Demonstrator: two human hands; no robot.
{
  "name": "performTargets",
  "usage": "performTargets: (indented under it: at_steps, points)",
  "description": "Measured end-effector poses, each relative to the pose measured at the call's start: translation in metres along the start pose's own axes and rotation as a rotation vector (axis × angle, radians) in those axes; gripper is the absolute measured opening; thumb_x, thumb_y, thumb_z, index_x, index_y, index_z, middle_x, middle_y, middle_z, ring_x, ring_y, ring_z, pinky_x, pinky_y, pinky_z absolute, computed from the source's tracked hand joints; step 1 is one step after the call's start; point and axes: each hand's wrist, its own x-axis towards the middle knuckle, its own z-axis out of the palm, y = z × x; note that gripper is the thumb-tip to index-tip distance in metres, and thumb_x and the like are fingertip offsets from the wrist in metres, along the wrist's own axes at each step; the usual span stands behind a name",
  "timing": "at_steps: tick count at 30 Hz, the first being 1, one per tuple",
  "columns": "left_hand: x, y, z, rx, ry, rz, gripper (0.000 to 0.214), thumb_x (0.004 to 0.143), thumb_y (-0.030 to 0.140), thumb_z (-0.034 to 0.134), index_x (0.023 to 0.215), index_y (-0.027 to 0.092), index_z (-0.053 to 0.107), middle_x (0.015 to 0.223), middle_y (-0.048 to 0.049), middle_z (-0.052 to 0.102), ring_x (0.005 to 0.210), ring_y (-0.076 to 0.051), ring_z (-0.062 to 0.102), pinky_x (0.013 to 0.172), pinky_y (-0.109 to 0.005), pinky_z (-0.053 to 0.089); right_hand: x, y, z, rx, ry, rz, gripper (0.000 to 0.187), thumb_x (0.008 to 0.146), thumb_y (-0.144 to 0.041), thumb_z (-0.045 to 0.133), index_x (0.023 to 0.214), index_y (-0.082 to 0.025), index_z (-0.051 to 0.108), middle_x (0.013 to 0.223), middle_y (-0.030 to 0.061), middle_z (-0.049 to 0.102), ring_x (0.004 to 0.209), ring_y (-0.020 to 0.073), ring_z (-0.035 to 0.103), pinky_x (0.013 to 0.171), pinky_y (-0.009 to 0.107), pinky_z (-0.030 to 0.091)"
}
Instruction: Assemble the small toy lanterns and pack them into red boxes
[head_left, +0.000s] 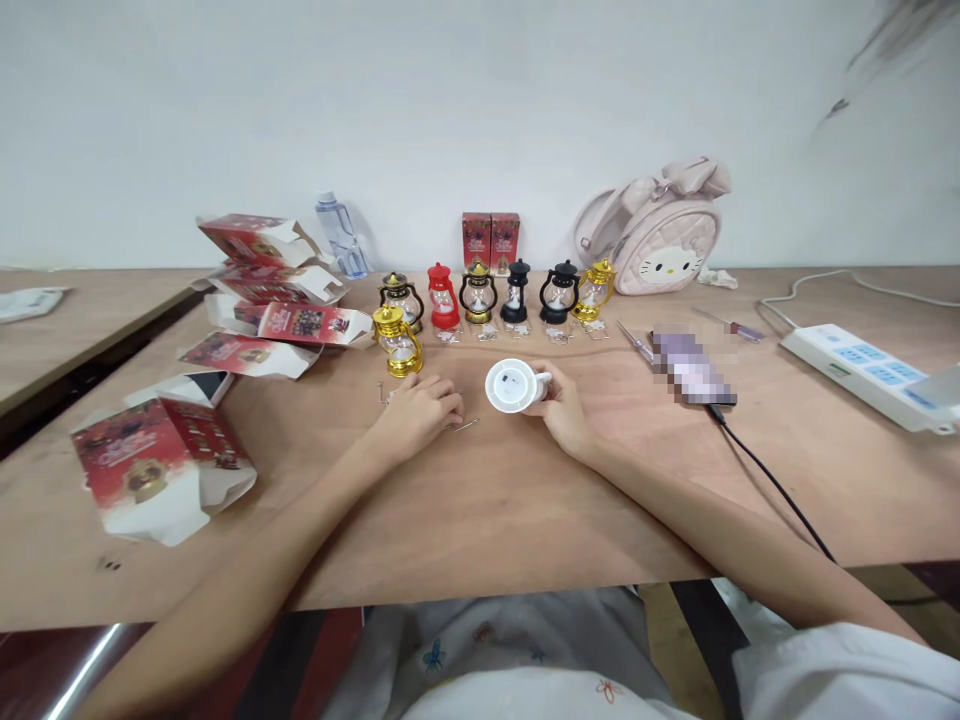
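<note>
My right hand (561, 405) is closed around a small white lantern (511, 386), tilted so that its round base with a little dark spot faces me. A white loop sticks out at the lantern's side by my fingers. To the left, my left hand (421, 412) rests low on the table, fingers curled down and together. Their tips are among small metal wire pieces (466, 425); what they pinch, if anything, is hidden. Just beyond that hand stands a gold lantern (399, 342). Behind is a row of more lanterns, among them a red lantern (444, 297) and a black lantern (559, 294).
Opened red boxes (161, 450) are piled at the left, near a water bottle (341, 235). Two upright red boxes (490, 242) stand by the wall. Rightward are a pink bag (652, 240), a blurred phone (691, 368) on a black cable, a screwdriver (742, 330) and a power strip (862, 365).
</note>
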Motion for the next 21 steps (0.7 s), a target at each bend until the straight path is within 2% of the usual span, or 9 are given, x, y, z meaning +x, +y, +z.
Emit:
performTargets:
  at_steps: [2, 4, 6, 8, 10, 13, 16, 21]
  points:
    - [-0.001, 0.001, 0.0, -0.081, 0.104, 0.01, 0.022, 0.092, 0.026, 0.048, 0.08, 0.017, 0.063, 0.083, -0.0058, 0.063, 0.079, -0.018, 0.054, 0.069, -0.03, 0.034, 0.0, 0.0, 0.0, 0.001, -0.009, -0.011, 0.036, 0.055, -0.024, 0.071, 0.09, -0.021, 0.063, 0.089, -0.0003, 0.067, 0.082, 0.0182, 0.058, 0.074, 0.029, 0.043]
    - [-0.002, 0.006, -0.003, -0.216, 0.267, 0.004, 0.022, 0.093, 0.028, 0.047, 0.083, 0.016, 0.063, 0.082, -0.0056, 0.064, 0.076, -0.017, 0.055, 0.068, -0.028, 0.037, 0.0, 0.001, -0.001, -0.012, -0.027, -0.024, 0.035, 0.056, -0.023, 0.07, 0.09, -0.021, 0.063, 0.089, -0.0002, 0.068, 0.082, 0.0183, 0.059, 0.074, 0.029, 0.043]
    - [-0.005, 0.013, -0.009, -0.364, 0.441, -0.032, 0.021, 0.092, 0.031, 0.05, 0.084, 0.017, 0.063, 0.079, -0.0044, 0.065, 0.073, -0.015, 0.056, 0.067, -0.026, 0.04, 0.0, 0.002, -0.001, -0.036, -0.056, -0.04, 0.035, 0.057, -0.021, 0.069, 0.092, -0.021, 0.063, 0.091, -0.0002, 0.068, 0.084, 0.0186, 0.059, 0.075, 0.03, 0.044]
    - [-0.007, 0.023, -0.015, -0.503, 0.552, -0.069, 0.018, 0.089, 0.033, 0.057, 0.084, 0.018, 0.065, 0.077, -0.003, 0.067, 0.069, -0.013, 0.057, 0.065, -0.025, 0.041, 0.0, 0.002, -0.001, -0.059, -0.094, -0.06, 0.037, 0.057, -0.019, 0.069, 0.094, -0.021, 0.063, 0.093, 0.0, 0.068, 0.087, 0.0189, 0.06, 0.077, 0.03, 0.044]
    - [-0.009, 0.032, -0.019, -0.636, 0.571, -0.062, 0.016, 0.086, 0.033, 0.063, 0.083, 0.018, 0.067, 0.075, -0.0023, 0.068, 0.066, -0.012, 0.057, 0.063, -0.024, 0.043, -0.001, 0.003, -0.001, -0.072, -0.131, -0.08, 0.038, 0.058, -0.017, 0.069, 0.095, -0.022, 0.063, 0.096, 0.0003, 0.069, 0.09, 0.019, 0.06, 0.079, 0.031, 0.044]
    - [-0.01, 0.042, -0.017, -0.782, 0.491, -0.01, 0.013, 0.084, 0.03, 0.065, 0.082, 0.017, 0.068, 0.075, -0.0022, 0.068, 0.066, -0.012, 0.059, 0.063, -0.023, 0.044, -0.003, 0.002, -0.001, -0.094, -0.161, -0.1, 0.035, 0.06, -0.016, 0.069, 0.095, -0.022, 0.064, 0.098, 0.0006, 0.069, 0.089, 0.0186, 0.061, 0.08, 0.031, 0.044]
    - [-0.009, 0.046, -0.01, -0.827, 0.43, -0.016, 0.012, 0.084, 0.029, 0.065, 0.082, 0.018, 0.068, 0.077, -0.0026, 0.068, 0.068, -0.012, 0.059, 0.062, -0.022, 0.044, -0.004, 0.002, -0.001, -0.121, -0.161, -0.113, 0.036, 0.061, -0.015, 0.069, 0.095, -0.023, 0.064, 0.096, 0.0005, 0.069, 0.088, 0.0186, 0.061, 0.078, 0.032, 0.045]
    - [-0.008, 0.046, -0.003, -0.818, 0.437, -0.098, 0.015, 0.083, 0.031, 0.066, 0.081, 0.017, 0.069, 0.07, -0.0007, 0.064, 0.056, -0.008, 0.046, 0.054, -0.021, 0.036, -0.005, 0.0, 0.0, -0.135, -0.161, -0.133, 0.036, 0.062, -0.014, 0.068, 0.096, -0.023, 0.065, 0.095, 0.0008, 0.068, 0.088, 0.0186, 0.061, 0.079, 0.032, 0.045]
